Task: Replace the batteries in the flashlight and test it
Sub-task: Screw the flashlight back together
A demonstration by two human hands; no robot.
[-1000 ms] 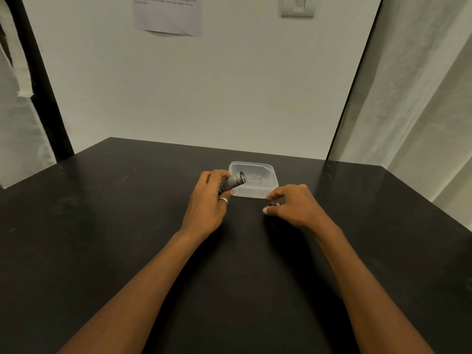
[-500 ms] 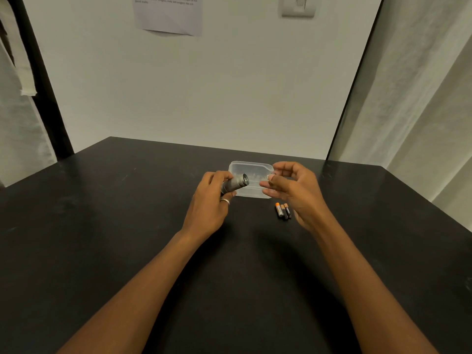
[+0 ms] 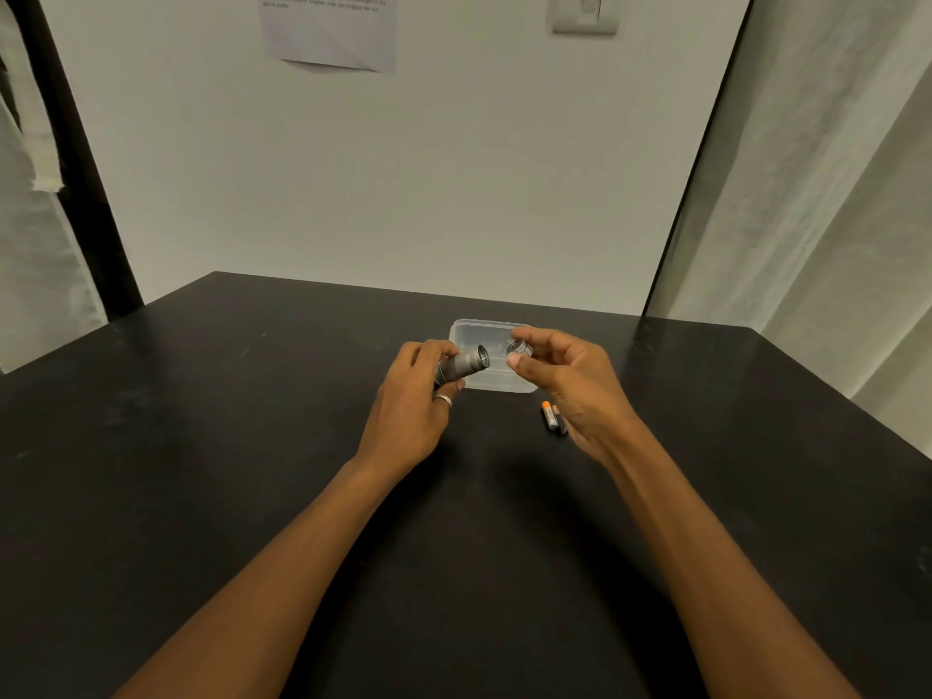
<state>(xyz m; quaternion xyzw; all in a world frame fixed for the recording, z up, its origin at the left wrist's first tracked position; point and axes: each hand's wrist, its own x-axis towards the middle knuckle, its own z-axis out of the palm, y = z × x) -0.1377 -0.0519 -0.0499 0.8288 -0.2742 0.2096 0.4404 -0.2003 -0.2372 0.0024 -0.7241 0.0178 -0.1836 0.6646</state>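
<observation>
We find the table (image 3: 252, 471) open from 6 to 10 o'clock. Tub (image 3: 504, 383) at 12 and batteries (image 3: 549, 415) at 1 obstruct.

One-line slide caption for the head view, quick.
Left hand grips the open flashlight body; right hand pinches a small silvery part near the clear container, batteries on the table.

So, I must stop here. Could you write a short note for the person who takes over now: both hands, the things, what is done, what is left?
Left hand grips the flashlight body, open end toward the right hand.
Right hand pinches a small silvery part, probably the cap, near the clear container.
Two batteries lie on the table beside the right hand; old or new, I cannot tell.
Done: flashlight opened.
Left: fit fresh batteries, close, test.
</observation>
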